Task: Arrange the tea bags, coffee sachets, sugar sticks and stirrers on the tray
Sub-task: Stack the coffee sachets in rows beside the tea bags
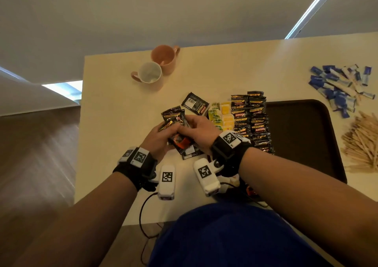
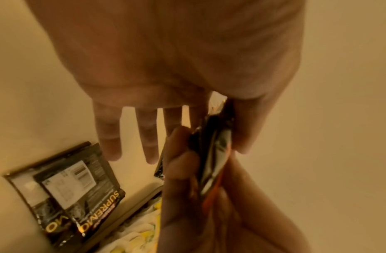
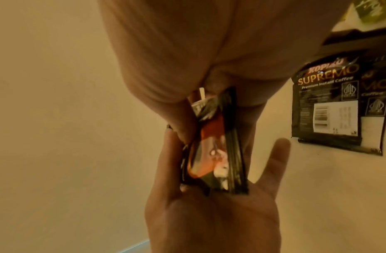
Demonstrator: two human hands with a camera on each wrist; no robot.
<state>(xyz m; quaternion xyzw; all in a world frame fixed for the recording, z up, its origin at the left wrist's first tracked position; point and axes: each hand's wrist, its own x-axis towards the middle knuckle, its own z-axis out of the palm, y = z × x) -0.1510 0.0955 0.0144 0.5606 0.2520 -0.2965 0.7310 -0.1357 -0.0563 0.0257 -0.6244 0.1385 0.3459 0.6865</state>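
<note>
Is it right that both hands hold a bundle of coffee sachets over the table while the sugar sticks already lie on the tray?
Not quite. In the head view the sugar sticks lie on the table, beyond the tray. Both hands do hold the coffee sachets.

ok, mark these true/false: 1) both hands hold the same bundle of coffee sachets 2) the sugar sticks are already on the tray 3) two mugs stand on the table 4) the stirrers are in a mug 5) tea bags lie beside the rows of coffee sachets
1) True: the left hand and right hand grip one bundle of coffee sachets between them.
2) False: the sugar sticks lie in a heap on the table, beyond the tray.
3) True: two mugs stand at the far edge.
4) False: the stirrers are piled on the table right of the tray.
5) True: the tea bags lie left of the rows of coffee sachets.
</note>
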